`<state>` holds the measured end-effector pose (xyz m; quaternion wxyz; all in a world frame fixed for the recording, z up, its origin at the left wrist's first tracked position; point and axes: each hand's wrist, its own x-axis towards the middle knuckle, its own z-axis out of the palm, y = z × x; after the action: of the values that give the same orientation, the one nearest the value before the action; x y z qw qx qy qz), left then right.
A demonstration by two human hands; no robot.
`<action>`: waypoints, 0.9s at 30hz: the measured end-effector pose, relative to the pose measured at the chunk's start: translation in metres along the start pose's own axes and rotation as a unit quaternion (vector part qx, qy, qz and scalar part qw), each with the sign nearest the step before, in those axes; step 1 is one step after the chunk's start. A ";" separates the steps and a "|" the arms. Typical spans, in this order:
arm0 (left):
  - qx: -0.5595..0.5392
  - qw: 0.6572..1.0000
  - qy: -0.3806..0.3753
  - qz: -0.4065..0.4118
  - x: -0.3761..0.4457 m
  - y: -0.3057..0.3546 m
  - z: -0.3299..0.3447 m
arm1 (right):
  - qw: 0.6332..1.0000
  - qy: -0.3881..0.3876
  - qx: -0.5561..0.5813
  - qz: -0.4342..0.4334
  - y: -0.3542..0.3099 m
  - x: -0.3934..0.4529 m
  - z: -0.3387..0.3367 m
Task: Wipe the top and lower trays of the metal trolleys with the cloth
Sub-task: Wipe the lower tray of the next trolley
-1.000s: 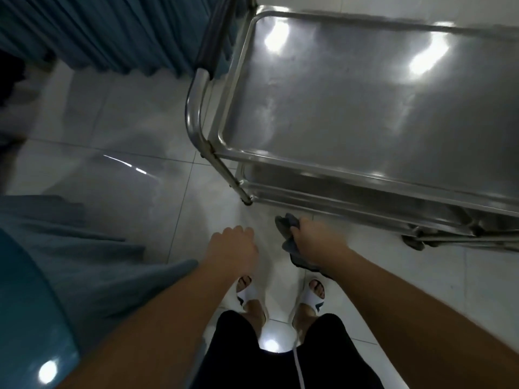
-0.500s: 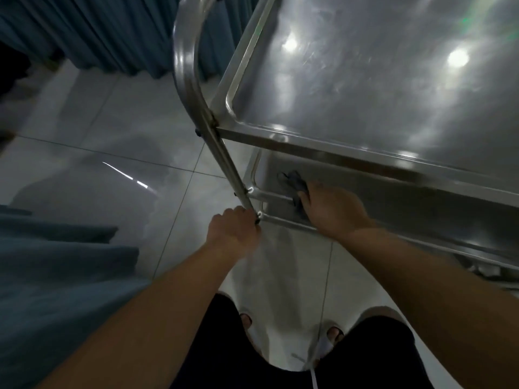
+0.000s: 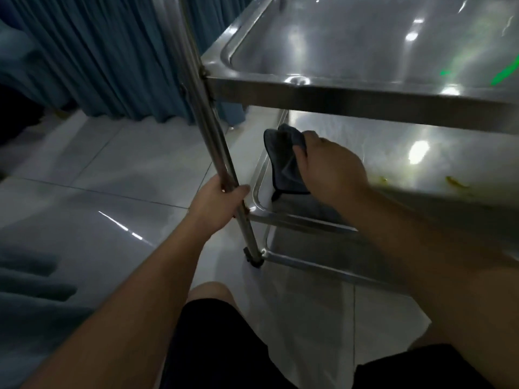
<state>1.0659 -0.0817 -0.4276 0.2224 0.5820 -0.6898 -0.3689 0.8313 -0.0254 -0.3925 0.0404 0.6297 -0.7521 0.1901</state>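
Your left hand (image 3: 216, 202) wraps closed around the trolley's corner post (image 3: 207, 122), low down, just above the lower tray's (image 3: 393, 153) near-left corner. Your right hand (image 3: 331, 168) presses the dark cloth (image 3: 283, 161) flat onto the lower tray, grip closed over its right edge; the cloth spreads toward 9 o'clock from your fingers, beside the tray's left rim. Yellowish smears (image 3: 455, 182) sit on the tray at 3 o'clock from your right hand. The top tray (image 3: 365, 46) overhangs at 12 o'clock. A blue curtain (image 3: 112, 57) hangs at 10 o'clock, over the pale tiled floor (image 3: 112, 169).
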 end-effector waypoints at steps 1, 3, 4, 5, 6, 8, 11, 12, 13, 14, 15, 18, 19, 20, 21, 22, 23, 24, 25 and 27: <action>-0.041 0.999 0.013 0.013 0.002 -0.003 0.003 | 1.000 0.018 0.003 0.007 0.000 0.001 0.001; -0.105 0.994 0.030 0.031 0.004 -0.009 0.007 | 0.999 0.046 0.006 0.016 -0.003 0.002 0.002; -0.130 0.990 0.035 0.038 0.005 -0.011 0.009 | 0.999 0.050 0.011 0.017 -0.006 0.002 0.005; -0.156 0.986 0.043 0.043 0.006 -0.012 0.012 | 0.999 0.046 0.023 0.015 -0.009 0.000 0.008; -0.186 0.980 0.055 0.045 0.009 -0.011 0.014 | 0.999 0.034 0.041 0.010 -0.014 -0.002 0.014; -0.252 0.964 0.077 0.047 0.014 -0.007 0.017 | 0.997 -0.002 0.076 -0.010 -0.026 -0.015 0.031; -0.302 0.947 0.071 0.078 0.018 0.001 0.023 | 0.989 -0.109 0.083 -0.053 -0.048 -0.037 0.068; -0.305 0.946 0.075 0.079 0.019 0.002 0.026 | 0.982 -0.167 0.063 -0.058 -0.054 -0.042 0.081; -0.305 0.946 0.086 0.073 0.019 0.002 0.028 | 0.975 -0.213 0.042 -0.058 -0.058 -0.045 0.094; -0.302 0.946 0.101 0.065 0.020 0.001 0.030 | 0.971 -0.232 0.031 -0.055 -0.061 -0.044 0.103; -0.300 0.945 0.114 0.059 0.021 0.001 0.033 | 0.971 -0.233 0.029 -0.047 -0.062 -0.041 0.110; -0.302 0.941 0.145 0.052 0.020 0.003 0.037 | 0.974 -0.225 0.011 -0.018 -0.065 -0.032 0.120; -0.302 0.941 0.145 0.056 0.019 0.003 0.037 | 0.974 -0.227 0.002 -0.003 -0.062 -0.031 0.122; -0.301 0.941 0.142 0.061 0.018 0.003 0.038 | 0.974 -0.227 -0.006 0.014 -0.056 -0.031 0.123; -0.298 0.942 0.137 0.065 0.017 0.003 0.038 | 0.974 -0.225 -0.008 0.035 -0.045 -0.031 0.123; -0.294 0.944 0.134 0.067 0.016 0.003 0.038 | 0.974 -0.219 -0.006 0.060 -0.030 -0.033 0.121; -0.293 0.945 0.133 0.066 0.015 0.004 0.038 | 0.974 -0.208 -0.005 0.087 -0.010 -0.036 0.117; -0.293 0.944 0.135 0.066 0.014 0.005 0.038 | 0.974 -0.195 -0.009 0.116 0.014 -0.040 0.112; -0.296 0.943 0.138 0.066 0.014 0.007 0.037 | 0.973 -0.179 -0.018 0.146 0.040 -0.046 0.105; -0.302 0.940 0.144 0.063 0.013 0.008 0.039 | 0.964 -0.152 -0.038 0.215 0.096 -0.062 0.091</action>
<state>1.0291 -0.0838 -0.4478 0.5074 0.4894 -0.5422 -0.4573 0.7674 0.0145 -0.5177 -0.0923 0.4731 -0.8736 0.0675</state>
